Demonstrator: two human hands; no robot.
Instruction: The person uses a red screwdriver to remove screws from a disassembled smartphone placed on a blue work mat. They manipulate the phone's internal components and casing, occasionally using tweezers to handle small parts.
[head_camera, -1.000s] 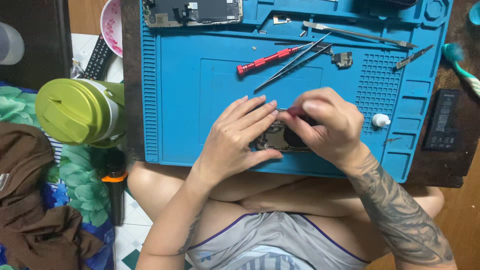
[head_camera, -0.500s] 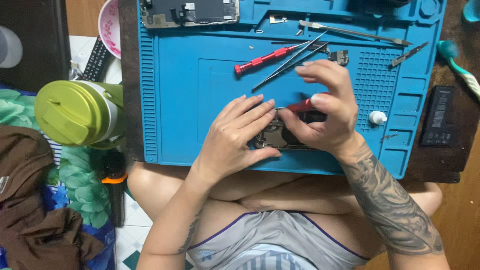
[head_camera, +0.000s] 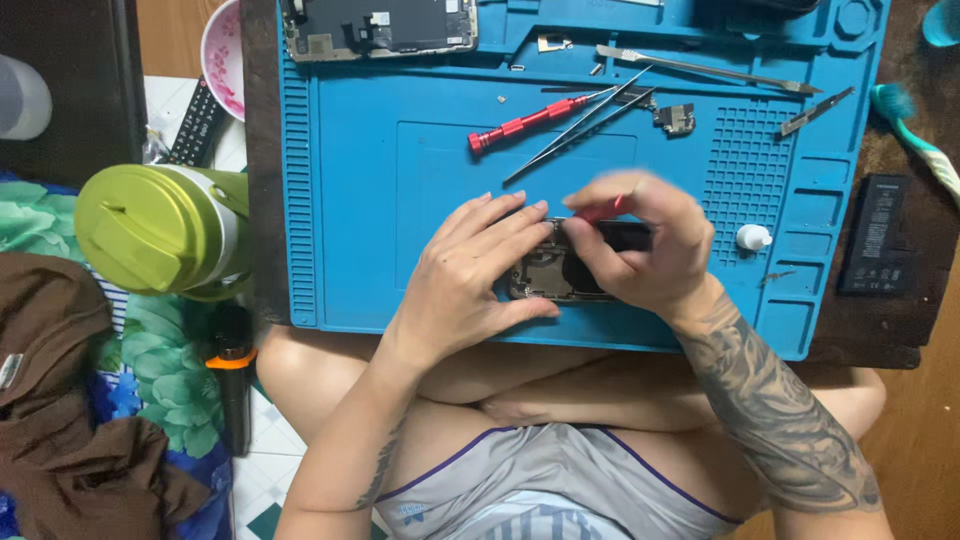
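Note:
An opened phone body (head_camera: 560, 272) lies near the front edge of the blue repair mat (head_camera: 400, 180). My left hand (head_camera: 470, 275) rests flat on its left side and holds it down, thumb along the near edge. My right hand (head_camera: 645, 245) hovers over the phone's right half, fingers pinched around a small red-handled tool (head_camera: 603, 209) that points down into the phone. Most of the phone is hidden under both hands.
On the mat lie a red screwdriver (head_camera: 525, 122), tweezers (head_camera: 580, 128), a metal spudger (head_camera: 700, 68), a phone screen (head_camera: 380, 25) and a white cap (head_camera: 752, 237). A black battery (head_camera: 877, 235) and toothbrush (head_camera: 915, 135) sit right. A green-lidded jug (head_camera: 155, 230) stands left.
My right hand has lifted its fingers and shifted slightly up and right over the phone, with the red tool now showing between them. My left hand has stayed on the phone.

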